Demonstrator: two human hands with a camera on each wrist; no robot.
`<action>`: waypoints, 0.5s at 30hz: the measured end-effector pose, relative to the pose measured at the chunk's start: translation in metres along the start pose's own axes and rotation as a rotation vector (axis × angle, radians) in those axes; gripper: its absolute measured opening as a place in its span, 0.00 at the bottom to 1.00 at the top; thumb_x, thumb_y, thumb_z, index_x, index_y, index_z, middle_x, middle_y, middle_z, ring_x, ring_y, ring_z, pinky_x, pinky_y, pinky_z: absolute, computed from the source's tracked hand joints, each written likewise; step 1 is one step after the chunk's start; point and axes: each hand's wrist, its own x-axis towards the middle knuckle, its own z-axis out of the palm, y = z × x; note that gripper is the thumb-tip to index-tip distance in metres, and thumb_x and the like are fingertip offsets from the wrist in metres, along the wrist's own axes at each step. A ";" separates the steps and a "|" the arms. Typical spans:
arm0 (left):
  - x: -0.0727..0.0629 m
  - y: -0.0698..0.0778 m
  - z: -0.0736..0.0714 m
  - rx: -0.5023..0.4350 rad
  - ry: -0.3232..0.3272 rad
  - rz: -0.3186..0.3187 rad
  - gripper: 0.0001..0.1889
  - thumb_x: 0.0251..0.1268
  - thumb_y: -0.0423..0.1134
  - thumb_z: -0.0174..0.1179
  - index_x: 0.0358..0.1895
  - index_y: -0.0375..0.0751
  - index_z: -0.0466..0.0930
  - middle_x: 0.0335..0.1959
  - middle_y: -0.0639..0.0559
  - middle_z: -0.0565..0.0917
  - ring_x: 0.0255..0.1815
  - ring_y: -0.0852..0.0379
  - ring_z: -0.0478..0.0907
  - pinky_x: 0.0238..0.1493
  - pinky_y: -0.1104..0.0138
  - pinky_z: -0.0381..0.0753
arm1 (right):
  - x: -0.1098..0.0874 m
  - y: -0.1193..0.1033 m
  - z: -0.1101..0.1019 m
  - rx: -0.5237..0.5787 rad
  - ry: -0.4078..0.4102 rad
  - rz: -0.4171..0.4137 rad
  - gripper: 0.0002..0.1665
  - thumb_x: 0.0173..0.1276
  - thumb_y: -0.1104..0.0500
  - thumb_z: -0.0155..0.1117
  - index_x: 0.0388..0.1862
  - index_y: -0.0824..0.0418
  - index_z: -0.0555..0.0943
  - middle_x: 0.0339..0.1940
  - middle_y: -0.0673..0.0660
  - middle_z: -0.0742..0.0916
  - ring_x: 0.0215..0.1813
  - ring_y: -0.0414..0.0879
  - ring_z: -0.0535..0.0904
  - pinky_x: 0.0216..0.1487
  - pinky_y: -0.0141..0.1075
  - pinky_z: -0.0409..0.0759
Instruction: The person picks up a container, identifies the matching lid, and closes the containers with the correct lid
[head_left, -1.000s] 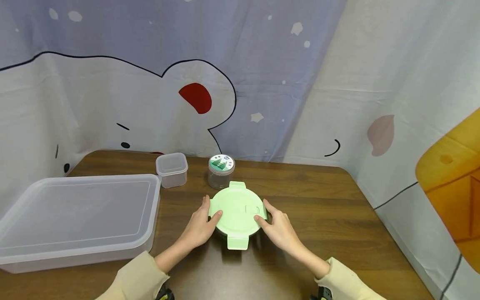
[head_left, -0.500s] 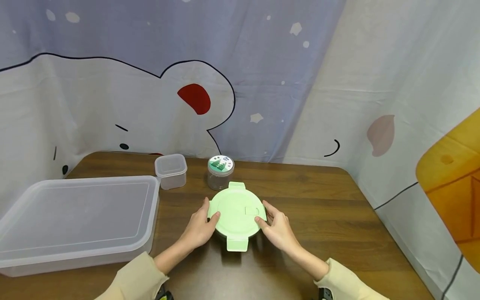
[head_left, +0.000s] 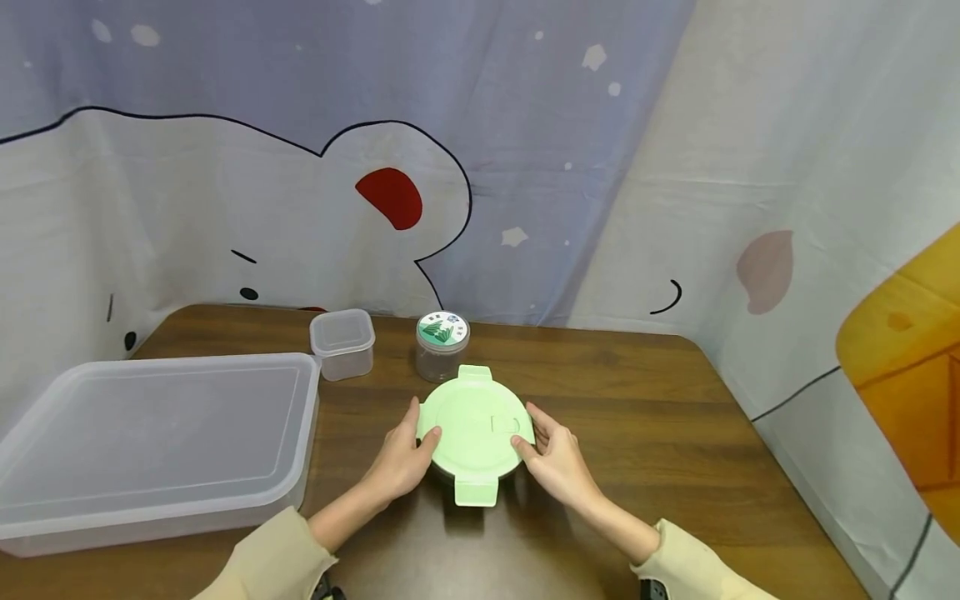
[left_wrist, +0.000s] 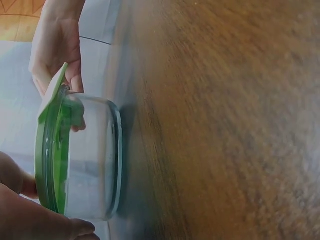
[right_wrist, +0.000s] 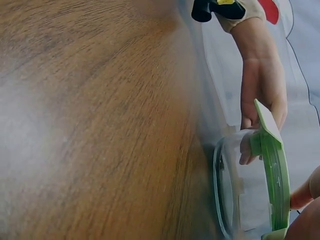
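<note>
A round glass food container [left_wrist: 90, 155] with a pale green lid [head_left: 476, 421] stands on the wooden table in front of me. My left hand [head_left: 401, 457] grips its left side, thumb on the lid's edge and fingers down along the side. On the opposite side my right hand [head_left: 558, 461] grips it likewise, its thumb on the lid's right edge. The lid's front flap [head_left: 476, 492] and back flap [head_left: 474, 372] stick outward. Both side flaps are partly covered by the hands. Through the glass in the wrist views, no contents are visible.
Just behind the container stands a clear round jar [head_left: 442, 346] with a green-and-white lid. A small translucent box [head_left: 343, 343] is to its left. A large translucent lidded bin [head_left: 157, 433] fills the table's left side. A patterned curtain [head_left: 540, 167] hangs behind.
</note>
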 end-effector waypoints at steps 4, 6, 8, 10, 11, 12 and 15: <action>0.000 -0.001 0.000 0.024 0.015 0.012 0.35 0.74 0.35 0.47 0.72 0.19 0.40 0.73 0.26 0.51 0.75 0.36 0.51 0.72 0.45 0.57 | 0.001 0.000 0.000 -0.002 -0.003 -0.018 0.35 0.68 0.67 0.59 0.70 0.78 0.59 0.67 0.76 0.69 0.68 0.63 0.67 0.63 0.46 0.72; 0.001 -0.001 0.000 0.044 0.022 0.019 0.35 0.73 0.36 0.47 0.72 0.19 0.41 0.73 0.26 0.52 0.74 0.36 0.52 0.72 0.46 0.57 | 0.001 0.001 -0.001 -0.012 -0.004 -0.016 0.36 0.68 0.66 0.60 0.70 0.77 0.59 0.67 0.75 0.69 0.67 0.62 0.68 0.62 0.46 0.73; 0.001 -0.001 0.000 0.061 0.022 0.023 0.35 0.74 0.36 0.47 0.72 0.19 0.41 0.73 0.26 0.53 0.74 0.36 0.54 0.72 0.46 0.58 | 0.002 0.001 -0.002 -0.040 -0.003 -0.013 0.36 0.67 0.65 0.61 0.70 0.76 0.61 0.68 0.73 0.70 0.66 0.61 0.70 0.60 0.44 0.75; 0.002 -0.001 0.001 0.074 0.021 0.027 0.35 0.74 0.37 0.47 0.72 0.18 0.41 0.73 0.26 0.53 0.74 0.36 0.54 0.71 0.46 0.59 | 0.003 0.001 -0.004 -0.063 -0.007 -0.011 0.36 0.66 0.64 0.63 0.69 0.75 0.62 0.67 0.72 0.72 0.64 0.60 0.73 0.57 0.42 0.78; 0.002 -0.001 0.001 0.080 0.021 0.031 0.35 0.74 0.37 0.47 0.71 0.18 0.41 0.72 0.25 0.53 0.74 0.36 0.54 0.71 0.46 0.59 | 0.003 0.001 -0.005 -0.078 -0.009 -0.012 0.37 0.66 0.63 0.63 0.69 0.75 0.62 0.66 0.71 0.73 0.63 0.59 0.75 0.56 0.41 0.79; 0.002 -0.001 0.001 0.084 0.018 0.030 0.35 0.74 0.37 0.47 0.71 0.18 0.41 0.73 0.25 0.53 0.74 0.36 0.54 0.72 0.46 0.59 | 0.004 0.001 -0.006 -0.092 -0.013 -0.017 0.37 0.65 0.63 0.64 0.68 0.75 0.63 0.65 0.71 0.75 0.61 0.59 0.77 0.54 0.40 0.80; 0.002 -0.001 0.000 0.102 0.025 0.037 0.35 0.74 0.38 0.47 0.72 0.19 0.42 0.73 0.25 0.52 0.75 0.35 0.52 0.73 0.45 0.56 | 0.006 0.001 -0.010 -0.149 -0.022 -0.041 0.37 0.63 0.61 0.67 0.67 0.75 0.66 0.62 0.70 0.78 0.59 0.57 0.79 0.53 0.41 0.82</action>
